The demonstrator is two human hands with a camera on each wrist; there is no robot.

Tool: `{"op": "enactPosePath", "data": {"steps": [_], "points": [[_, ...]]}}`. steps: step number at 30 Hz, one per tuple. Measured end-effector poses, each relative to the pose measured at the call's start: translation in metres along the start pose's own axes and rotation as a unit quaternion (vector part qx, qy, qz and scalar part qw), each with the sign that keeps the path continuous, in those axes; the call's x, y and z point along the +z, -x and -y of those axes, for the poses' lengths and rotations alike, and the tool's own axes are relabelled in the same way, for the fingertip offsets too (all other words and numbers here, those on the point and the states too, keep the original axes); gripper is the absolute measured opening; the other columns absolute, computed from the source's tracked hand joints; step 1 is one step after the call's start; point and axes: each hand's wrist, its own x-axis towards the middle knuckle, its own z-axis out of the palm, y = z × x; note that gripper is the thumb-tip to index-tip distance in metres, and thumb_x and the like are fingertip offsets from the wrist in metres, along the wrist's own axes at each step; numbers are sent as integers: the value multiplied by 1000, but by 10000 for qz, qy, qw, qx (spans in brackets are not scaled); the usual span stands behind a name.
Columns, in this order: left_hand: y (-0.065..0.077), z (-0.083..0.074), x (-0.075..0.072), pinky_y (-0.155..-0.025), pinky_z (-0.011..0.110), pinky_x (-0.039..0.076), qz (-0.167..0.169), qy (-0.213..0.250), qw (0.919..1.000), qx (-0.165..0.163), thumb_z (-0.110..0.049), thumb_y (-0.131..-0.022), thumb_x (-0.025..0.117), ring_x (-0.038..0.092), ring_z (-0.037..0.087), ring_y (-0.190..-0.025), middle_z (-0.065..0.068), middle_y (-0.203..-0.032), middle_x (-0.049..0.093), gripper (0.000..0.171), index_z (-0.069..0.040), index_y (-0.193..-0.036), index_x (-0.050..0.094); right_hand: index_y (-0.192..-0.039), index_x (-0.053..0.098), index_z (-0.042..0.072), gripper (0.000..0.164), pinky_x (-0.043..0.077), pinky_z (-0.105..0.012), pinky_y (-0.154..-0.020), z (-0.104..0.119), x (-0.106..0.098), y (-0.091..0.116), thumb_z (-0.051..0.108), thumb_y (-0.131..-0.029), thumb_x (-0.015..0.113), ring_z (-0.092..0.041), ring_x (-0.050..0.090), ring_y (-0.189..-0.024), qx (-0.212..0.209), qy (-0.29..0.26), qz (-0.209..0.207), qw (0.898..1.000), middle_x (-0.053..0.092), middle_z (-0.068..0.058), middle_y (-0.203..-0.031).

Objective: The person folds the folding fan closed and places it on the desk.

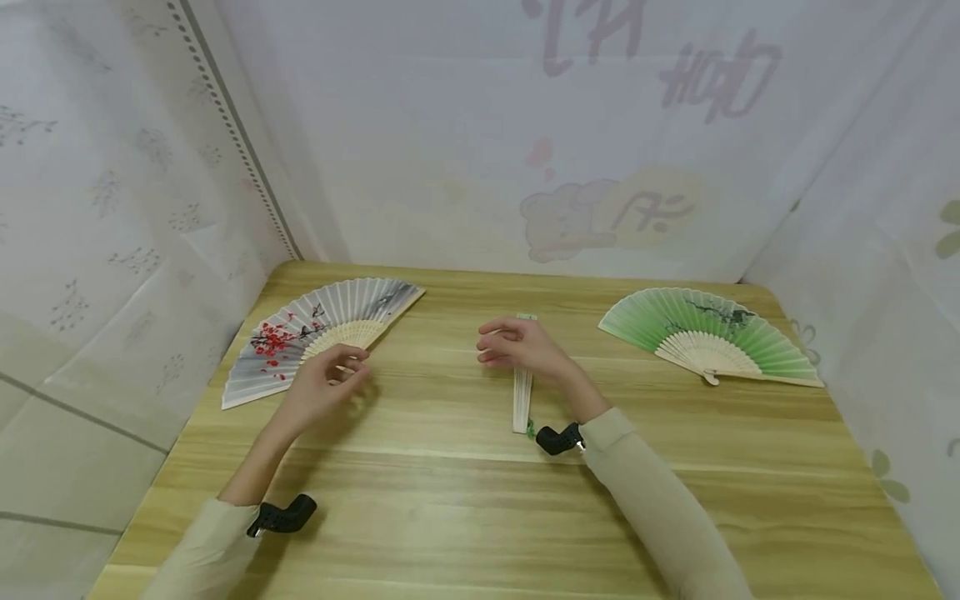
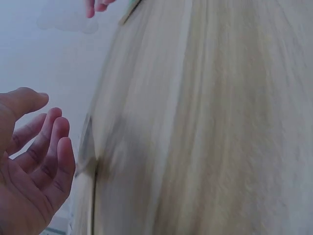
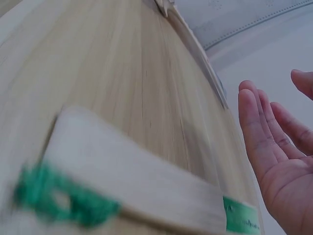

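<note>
A folded fan with pale ribs and a green tassel lies in the middle of the table, upright in the head view. Over its upper part hovers my right hand, fingers loosely bent and holding nothing; the right wrist view shows the folded fan below the hand. My left hand is raised near the handle end of a spread grey-white fan with red blossoms. Its fingers are loosely curved around nothing. At the right lies a spread green fan with a dark branch pattern.
The fans lie on a wood-grain table. Pale printed curtains hang behind it and on both sides. A black wrist camera is strapped at the right sleeve, another black camera at the left.
</note>
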Motion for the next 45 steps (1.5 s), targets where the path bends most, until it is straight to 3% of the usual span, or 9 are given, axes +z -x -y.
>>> {"op": "enactPosePath", "data": {"steps": [11, 16, 23, 29, 31, 36, 45], "points": [[18, 8, -25, -67, 20, 53, -312, -190, 9987, -346, -6, -96, 72, 70, 34, -83, 20, -100, 71, 30, 4, -122, 64, -141, 43, -17, 45, 48, -54, -98, 3, 22, -26, 6, -105, 58, -29, 70, -99, 336, -405, 73, 9986, 55, -39, -127], [26, 14, -39, -71, 16, 52, -499, -269, 9977, -362, -2, -94, 72, 70, 23, -84, 22, -100, 70, 31, 7, -122, 64, -140, 43, -19, 43, 47, -55, -98, -2, 34, -37, 2, -104, 57, -29, 70, -97, 429, -586, 81, 9973, 62, -33, -120], [40, 31, -57, -58, 30, 58, -681, -136, 9948, -752, -4, -95, 73, 70, 17, -79, 22, -102, 69, 37, 8, -127, 58, -139, 44, -19, 42, 49, -51, -97, -9, 51, -50, 0, -104, 57, -28, 70, -96, 502, -691, 97, 9963, 65, -28, -114], [53, 39, -77, -63, 19, 53, -864, -428, 9918, -834, -9, -93, 77, 66, 4, -81, 3, -98, 71, 42, 7, -127, 59, -134, 50, -14, 36, 52, -46, -96, -13, 63, -56, 1, -103, 59, -32, 69, -98, 719, -640, -13, 9954, 57, -40, -124], [60, 43, -87, -61, 21, 54, -827, -512, 9904, -984, -13, -93, 78, 66, 4, -79, -5, -95, 69, 46, 6, -129, 58, -131, 52, -12, 33, 53, -44, -94, -15, 66, -59, 1, -102, 60, -33, 69, -97, 820, -733, -78, 9939, 57, -41, -124], [76, 52, -105, -56, 23, 54, -863, -804, 9836, -1363, -15, -91, 80, 64, 1, -75, -8, -91, 67, 50, 7, -129, 57, -128, 53, -9, 30, 55, -42, -91, -20, 71, -63, 2, -102, 62, -32, 70, -95, 972, -843, -145, 9916, 58, -39, -123], [98, 64, -121, -60, 12, 46, -1121, -1353, 9686, -1761, -19, -90, 82, 59, -6, -70, -9, -83, 69, 50, 9, -125, 61, -131, 51, -9, 33, 52, -45, -96, -19, 83, -70, 3, -102, 62, -37, 68, -104, 1088, -938, 26, 9896, 56, -38, -128]]}}
